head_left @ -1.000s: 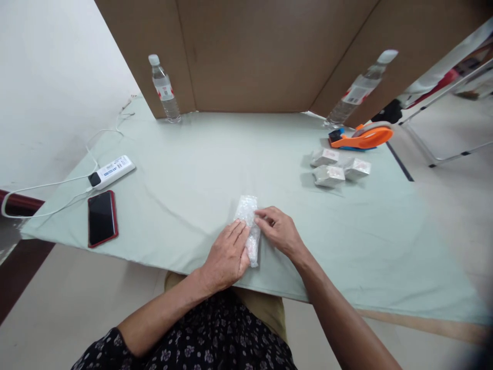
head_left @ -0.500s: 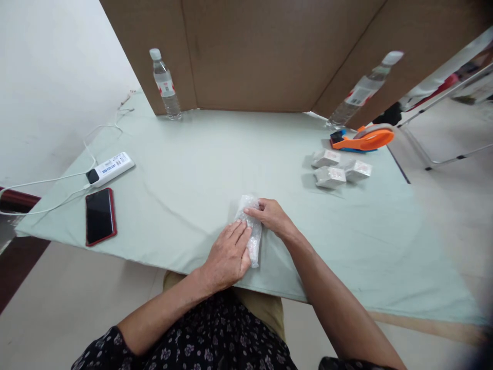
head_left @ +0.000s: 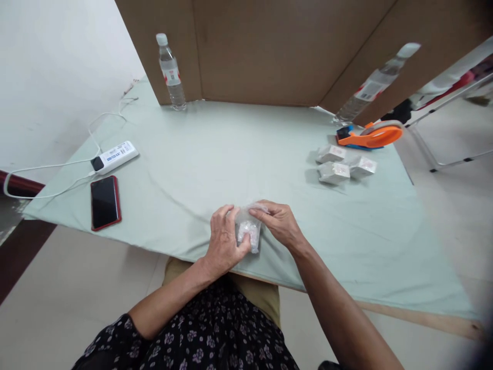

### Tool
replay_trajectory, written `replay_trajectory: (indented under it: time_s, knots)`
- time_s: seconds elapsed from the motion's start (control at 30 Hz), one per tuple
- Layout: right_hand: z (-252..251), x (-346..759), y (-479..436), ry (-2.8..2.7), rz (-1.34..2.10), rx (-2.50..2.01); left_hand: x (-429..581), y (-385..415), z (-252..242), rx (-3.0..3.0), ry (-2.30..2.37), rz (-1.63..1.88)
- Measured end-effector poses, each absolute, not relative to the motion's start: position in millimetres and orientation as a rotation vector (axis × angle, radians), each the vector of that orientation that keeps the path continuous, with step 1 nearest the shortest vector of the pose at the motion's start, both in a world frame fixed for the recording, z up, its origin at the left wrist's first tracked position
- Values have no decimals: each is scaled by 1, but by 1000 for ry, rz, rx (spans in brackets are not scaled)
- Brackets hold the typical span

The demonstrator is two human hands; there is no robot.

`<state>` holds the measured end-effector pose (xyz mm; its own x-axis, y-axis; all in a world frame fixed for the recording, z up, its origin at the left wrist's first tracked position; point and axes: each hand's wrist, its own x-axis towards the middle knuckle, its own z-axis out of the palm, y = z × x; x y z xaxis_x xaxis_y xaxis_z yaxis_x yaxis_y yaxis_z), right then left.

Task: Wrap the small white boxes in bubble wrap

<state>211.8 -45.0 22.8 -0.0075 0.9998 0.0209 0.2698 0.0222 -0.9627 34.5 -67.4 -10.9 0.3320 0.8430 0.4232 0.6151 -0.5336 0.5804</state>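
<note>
A clear bubble wrap bundle (head_left: 251, 232) lies near the front edge of the table, between my two hands. My left hand (head_left: 226, 239) curls around its left side, with the thumb resting on the near part and the fingers at the far left. With thumb and fingers my right hand (head_left: 280, 222) pinches the loose far end of the wrap, which is lifted and crumpled. What the wrap encloses cannot be made out.
Three small wrapped boxes (head_left: 334, 172) sit at the right, near an orange tape dispenser (head_left: 381, 136). Water bottles (head_left: 173, 77) stand left and right before a cardboard screen (head_left: 258, 51). A phone (head_left: 105, 203) and a white power bank (head_left: 115, 157) with cables lie left.
My left hand has gone from lying flat on the wrap to gripping its side. My right hand has lifted the far end, so the bundle looks shorter. The camera view has shifted slightly.
</note>
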Motion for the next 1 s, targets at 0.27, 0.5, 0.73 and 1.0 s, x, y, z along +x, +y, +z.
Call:
replay_trajectory:
  time_s: [0.27,0.5,0.73,1.0]
  knots:
    - [23,200,-82,-1780,627,-1406,33,-66,-17,2119,1225,961]
    - [9,181,-112,-1835,202,-1378,30,-67,-24,2032,1129,979]
    - [-12,176,-120,-1796,128,-1358,32,-70,-27,2037,1096,998]
    - [-27,181,-124,-1867,109,-1244,-3,-45,-11,2136,772,607]
